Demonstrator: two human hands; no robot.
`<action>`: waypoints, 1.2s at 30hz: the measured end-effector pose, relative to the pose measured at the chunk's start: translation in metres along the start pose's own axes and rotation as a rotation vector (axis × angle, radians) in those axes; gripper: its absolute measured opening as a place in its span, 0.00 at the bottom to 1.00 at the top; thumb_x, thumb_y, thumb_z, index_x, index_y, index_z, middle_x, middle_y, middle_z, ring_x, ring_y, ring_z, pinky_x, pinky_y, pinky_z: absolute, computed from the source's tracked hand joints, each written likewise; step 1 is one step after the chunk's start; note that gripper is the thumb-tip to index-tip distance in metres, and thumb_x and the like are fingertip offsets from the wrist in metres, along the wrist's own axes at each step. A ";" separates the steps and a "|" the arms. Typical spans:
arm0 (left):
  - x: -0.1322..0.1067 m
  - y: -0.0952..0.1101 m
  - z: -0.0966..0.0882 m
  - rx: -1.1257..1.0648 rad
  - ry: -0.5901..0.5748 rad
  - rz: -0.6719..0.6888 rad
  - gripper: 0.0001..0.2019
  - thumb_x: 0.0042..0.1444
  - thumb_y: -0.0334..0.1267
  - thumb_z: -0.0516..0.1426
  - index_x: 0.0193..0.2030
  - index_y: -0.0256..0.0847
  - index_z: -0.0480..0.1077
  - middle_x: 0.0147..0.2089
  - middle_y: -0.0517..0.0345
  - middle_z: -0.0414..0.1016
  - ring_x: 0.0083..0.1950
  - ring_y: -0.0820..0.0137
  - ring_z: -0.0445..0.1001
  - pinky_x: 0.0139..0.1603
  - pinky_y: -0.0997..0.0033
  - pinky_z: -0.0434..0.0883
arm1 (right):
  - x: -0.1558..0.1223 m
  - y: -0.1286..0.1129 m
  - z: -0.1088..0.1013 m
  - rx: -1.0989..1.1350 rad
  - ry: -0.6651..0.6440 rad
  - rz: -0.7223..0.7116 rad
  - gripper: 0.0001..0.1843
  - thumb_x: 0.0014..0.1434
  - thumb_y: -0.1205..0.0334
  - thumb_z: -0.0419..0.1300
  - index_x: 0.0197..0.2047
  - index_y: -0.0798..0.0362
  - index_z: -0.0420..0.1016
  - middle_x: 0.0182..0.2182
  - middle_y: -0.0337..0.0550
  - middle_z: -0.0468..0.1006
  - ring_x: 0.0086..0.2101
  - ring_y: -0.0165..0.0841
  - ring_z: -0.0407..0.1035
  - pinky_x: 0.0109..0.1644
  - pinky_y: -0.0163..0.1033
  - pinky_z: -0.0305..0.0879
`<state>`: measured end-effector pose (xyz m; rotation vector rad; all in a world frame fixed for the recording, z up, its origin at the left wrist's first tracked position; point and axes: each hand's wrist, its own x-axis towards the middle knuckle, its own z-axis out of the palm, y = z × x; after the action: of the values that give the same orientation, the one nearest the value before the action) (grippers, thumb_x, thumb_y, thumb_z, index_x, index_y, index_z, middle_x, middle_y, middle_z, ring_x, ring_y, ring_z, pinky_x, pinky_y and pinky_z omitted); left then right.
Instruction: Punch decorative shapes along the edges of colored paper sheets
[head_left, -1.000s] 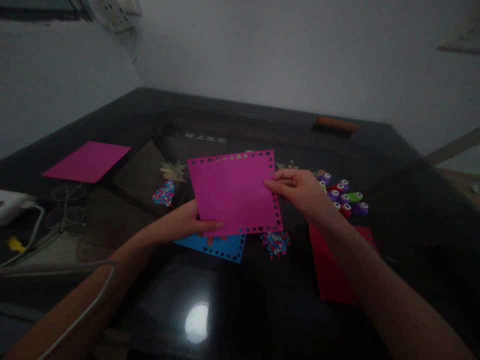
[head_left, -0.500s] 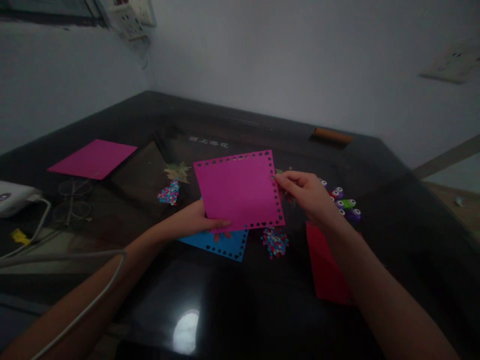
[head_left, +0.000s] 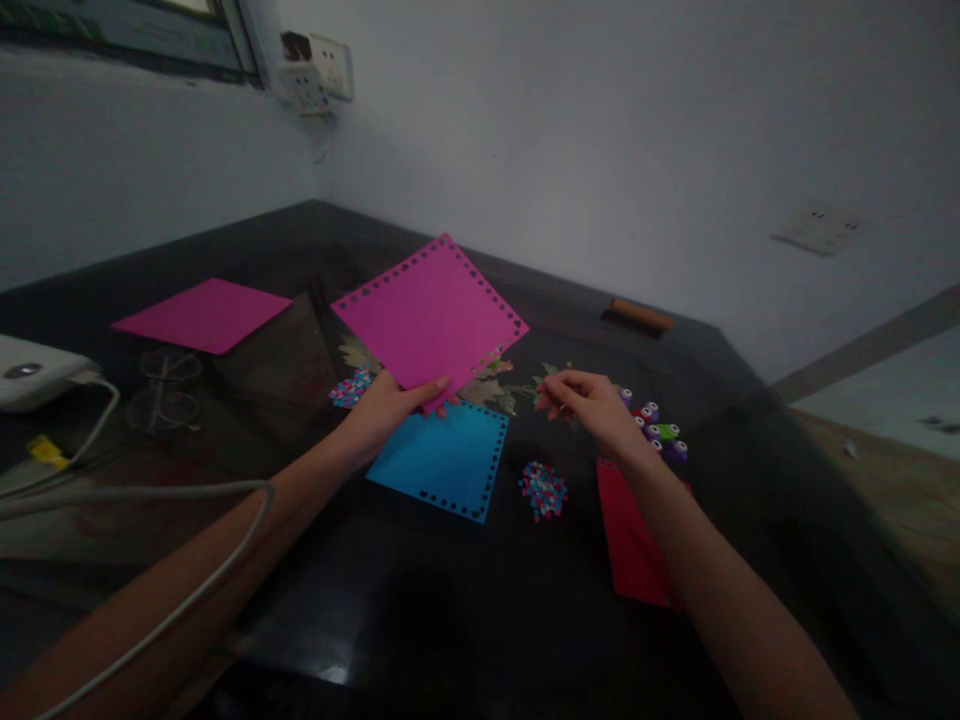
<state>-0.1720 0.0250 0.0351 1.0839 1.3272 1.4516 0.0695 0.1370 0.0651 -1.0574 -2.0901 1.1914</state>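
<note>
My left hand (head_left: 394,402) pinches the lower corner of a pink square of paper (head_left: 433,318), thumb in front and fingers behind. The sheet is raised and turned like a diamond, with small shapes punched along its visible edges. Below it a blue punched paper (head_left: 442,462) lies on the dark table. Off to the right, apart from the pink sheet, my right hand (head_left: 589,403) has its fingertips drawn together; whether something tiny is in them is hidden. Little punched-out bits of paper (head_left: 543,490) form a pile between the blue paper and my right forearm.
A red paper (head_left: 634,540) lies partly under my right forearm, beside several toys with eyes (head_left: 660,430). A second pile of bits (head_left: 350,388), another pink sheet (head_left: 206,315), glasses (head_left: 166,390) and a white device with a cable (head_left: 41,372) are leftward. A brown roll (head_left: 637,316) lies at the back.
My right hand has let go of the pink paper's edge and drawn away from it. My left hand has lifted and turned the sheet to a diamond, uncovering more of the blue paper.
</note>
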 end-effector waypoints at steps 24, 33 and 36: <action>0.013 -0.009 -0.004 -0.204 0.242 0.075 0.10 0.48 0.38 0.63 0.35 0.34 0.74 0.29 0.54 0.78 0.25 0.73 0.71 0.23 0.76 0.63 | 0.105 0.003 0.128 -0.637 0.103 -0.075 0.22 0.58 0.49 0.58 0.46 0.58 0.70 0.40 0.56 0.77 0.42 0.44 0.72 0.42 0.43 0.63; 0.014 -0.011 -0.004 -0.193 0.256 0.088 0.09 0.48 0.37 0.63 0.33 0.33 0.74 0.26 0.55 0.77 0.22 0.74 0.69 0.22 0.76 0.61 | 0.101 -0.002 0.135 -0.749 0.104 -0.036 0.27 0.59 0.47 0.57 0.52 0.60 0.65 0.46 0.61 0.74 0.44 0.46 0.71 0.44 0.45 0.64; 0.013 -0.011 -0.002 -0.191 0.258 0.090 0.09 0.49 0.37 0.62 0.34 0.33 0.73 0.26 0.55 0.76 0.23 0.74 0.69 0.22 0.76 0.62 | 0.100 -0.002 0.134 -0.745 0.100 -0.034 0.25 0.59 0.48 0.56 0.52 0.60 0.65 0.46 0.61 0.74 0.44 0.46 0.71 0.44 0.45 0.64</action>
<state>-0.1770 0.0376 0.0246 0.8628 1.2953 1.7941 -0.0866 0.1548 0.0062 -1.3381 -2.5118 0.3027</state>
